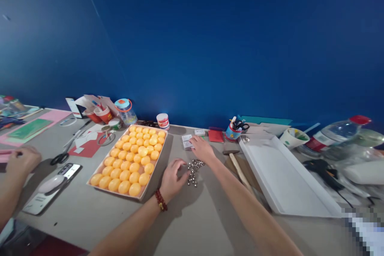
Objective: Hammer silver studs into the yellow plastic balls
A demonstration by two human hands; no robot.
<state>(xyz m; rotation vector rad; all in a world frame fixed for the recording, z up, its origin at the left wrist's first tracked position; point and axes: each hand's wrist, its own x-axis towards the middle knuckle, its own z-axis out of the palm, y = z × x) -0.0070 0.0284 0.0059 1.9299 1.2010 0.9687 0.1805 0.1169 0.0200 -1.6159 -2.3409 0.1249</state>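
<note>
My left hand, with a red bead bracelet on the wrist, rests on the grey table with its fingers curled beside a pile of small shiny metal balls. Whether it holds any of them I cannot make out. My right hand reaches further back and lies on a small white box; its fingers cover part of the box. A tray of yellow balls stands just left of my left hand.
A large white tray lies to the right, a wooden hammer beside it. Another person's hand is at the far left near scissors and a scale. Cups, a jar, bottles and a pen holder line the blue wall.
</note>
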